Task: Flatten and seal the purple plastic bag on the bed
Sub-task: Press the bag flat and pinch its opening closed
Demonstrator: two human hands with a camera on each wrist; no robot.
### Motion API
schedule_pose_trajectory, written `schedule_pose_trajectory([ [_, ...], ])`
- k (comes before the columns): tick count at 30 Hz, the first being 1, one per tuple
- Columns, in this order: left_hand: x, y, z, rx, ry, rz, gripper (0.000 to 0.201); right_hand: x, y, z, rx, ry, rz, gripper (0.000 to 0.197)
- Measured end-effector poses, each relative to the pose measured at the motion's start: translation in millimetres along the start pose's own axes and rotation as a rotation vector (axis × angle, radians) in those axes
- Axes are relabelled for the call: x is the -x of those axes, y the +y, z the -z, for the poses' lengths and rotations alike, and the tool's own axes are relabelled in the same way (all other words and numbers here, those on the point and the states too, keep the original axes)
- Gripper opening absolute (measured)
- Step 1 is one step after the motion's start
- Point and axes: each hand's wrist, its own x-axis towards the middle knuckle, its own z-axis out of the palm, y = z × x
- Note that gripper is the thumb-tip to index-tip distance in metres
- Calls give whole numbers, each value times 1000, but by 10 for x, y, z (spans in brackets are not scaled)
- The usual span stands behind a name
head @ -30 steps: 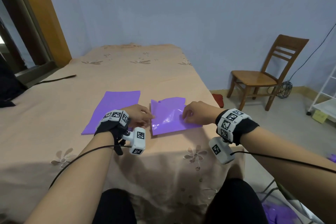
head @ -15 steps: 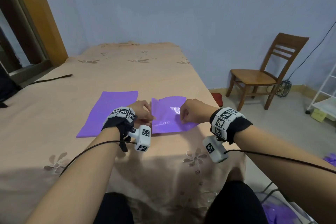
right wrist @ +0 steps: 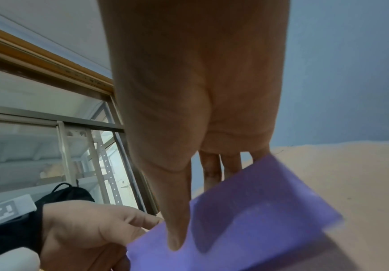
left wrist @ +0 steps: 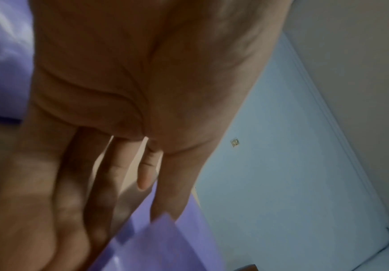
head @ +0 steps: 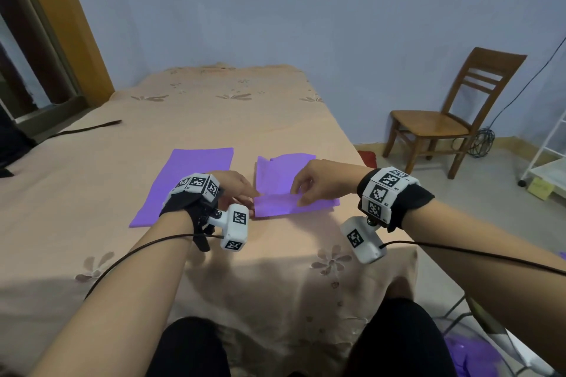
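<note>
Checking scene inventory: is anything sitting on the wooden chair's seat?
No, the chair by the wall shows a bare wooden seat in the head view.

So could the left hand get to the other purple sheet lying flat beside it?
Probably yes. The flat purple sheet lies on the bed right beside the left hand, nothing between them. But that hand is holding the purple bag, so it would need to let go first.
</note>
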Motion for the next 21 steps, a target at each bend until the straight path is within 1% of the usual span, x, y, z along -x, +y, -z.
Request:
schedule_pose_trajectory([
  [2,38,-52,2,-20,-32,33,34,29,-81,-21,35,-38,28,24],
  [4,72,-84,10,-71,-52,42,34,52,-154,-58,24,-88,31,24],
  [5,104,-85,1,-76,-55,47,29,55,-177,-82,14,-108,28,24],
  [8,312,-55,-70,-2,-18,46,21,59,-246,-168,18,-134,28,26],
  [10,377,-48,-103,38,-18,35,25,54,-287,-217,25,-142,28,28],
  [12,420,-40,-125,9,-34,27,32,64,-329,-239,32,-143,18,26],
  [15,461,-48,-158,-43,10,1,30,62,-387,-240,16,-131,12,20],
  [19,482,-75,-210,-5,71,-16,34,34,-463,-278,53,-124,3,26],
  [21,493,-97,-213,14,94,-18,38,17,-512,-318,57,-89,5,25],
])
